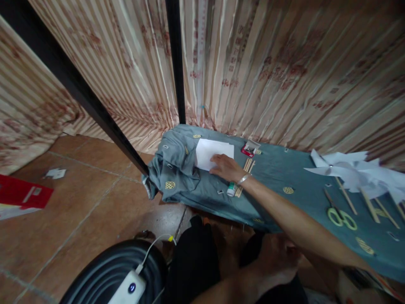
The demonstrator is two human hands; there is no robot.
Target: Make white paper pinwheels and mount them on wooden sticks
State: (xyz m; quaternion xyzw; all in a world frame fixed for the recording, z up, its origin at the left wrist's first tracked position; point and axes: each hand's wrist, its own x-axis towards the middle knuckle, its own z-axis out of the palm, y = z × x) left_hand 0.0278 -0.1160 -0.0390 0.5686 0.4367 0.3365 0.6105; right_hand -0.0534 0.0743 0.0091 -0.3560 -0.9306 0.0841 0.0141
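Note:
My right hand (227, 167), with a silvery bracelet at the wrist, reaches across the cloth. Its fingertips rest on a small stack of white paper (205, 148), and the fingers look slightly apart. Below that wrist lie a small white-and-green bottle (231, 189) and several thin wooden sticks (249, 164), partly covered by the arm. Just behind the sticks is a small red box (248, 148) with a clear lid and small metal pieces inside. My left hand (278, 256) is low over my lap, blurred and shadowed, so its fingers cannot be made out.
Several white paper pinwheels (351, 166) on sticks lie at the right of the grey-green cloth (272, 198). Scissors (341, 217) with yellow-green handles lie near them. Dark metal posts (176, 63) stand at the left. A black round stool (91, 274) carries a white power bank (129, 289) with a cable.

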